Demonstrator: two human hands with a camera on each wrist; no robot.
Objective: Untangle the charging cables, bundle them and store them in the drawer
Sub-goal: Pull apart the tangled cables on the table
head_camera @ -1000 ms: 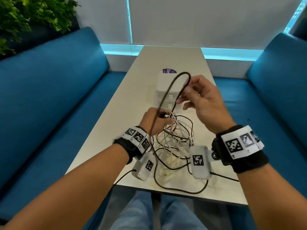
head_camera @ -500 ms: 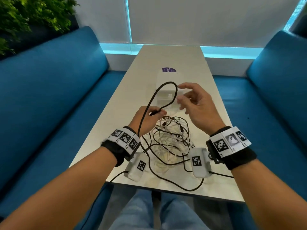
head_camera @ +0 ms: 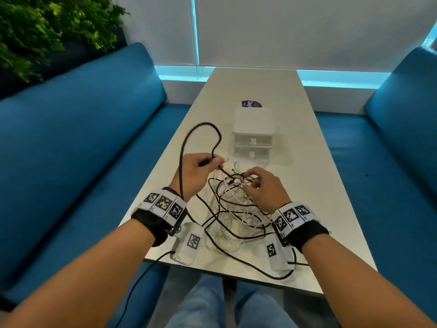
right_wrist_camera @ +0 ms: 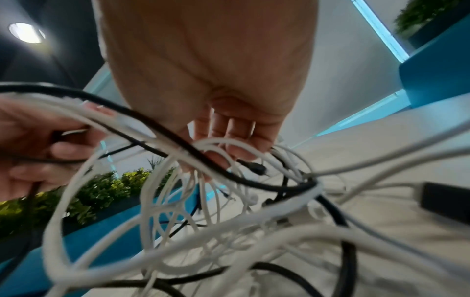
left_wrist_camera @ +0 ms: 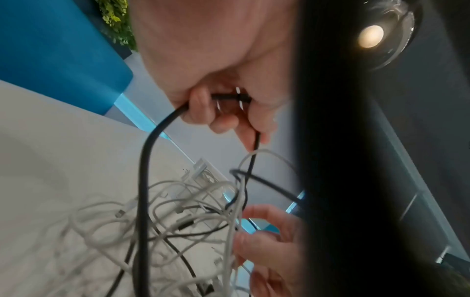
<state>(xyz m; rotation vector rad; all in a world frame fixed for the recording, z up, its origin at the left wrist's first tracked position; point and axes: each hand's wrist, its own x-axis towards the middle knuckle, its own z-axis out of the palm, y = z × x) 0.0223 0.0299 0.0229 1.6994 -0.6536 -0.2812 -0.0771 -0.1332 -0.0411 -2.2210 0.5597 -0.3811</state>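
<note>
We sit at a long pale worktop (head_camera: 255, 86) between blue benches, the knot of charging cables (head_camera: 236, 209) heaped at its near end, just before the small white drawer unit (head_camera: 253, 133), both drawers closed. Our left hand (head_camera: 196, 171) has its fingers (left_wrist_camera: 203, 108) curled round a black cable (head_camera: 201, 129) near its plug, the cord arching up and away in a loop before dropping back past the wrist into the heap. Our right hand (head_camera: 264, 188) reaches into the top of the tangle, fingers (right_wrist_camera: 236, 132) hooked loosely among white strands; whether they pinch one, we cannot tell. The cords look light, limp and springy, likely to snag if tugged, so the stiff plug ends seem the surest hold. No single long axis shows: the coils run every way.
</note>
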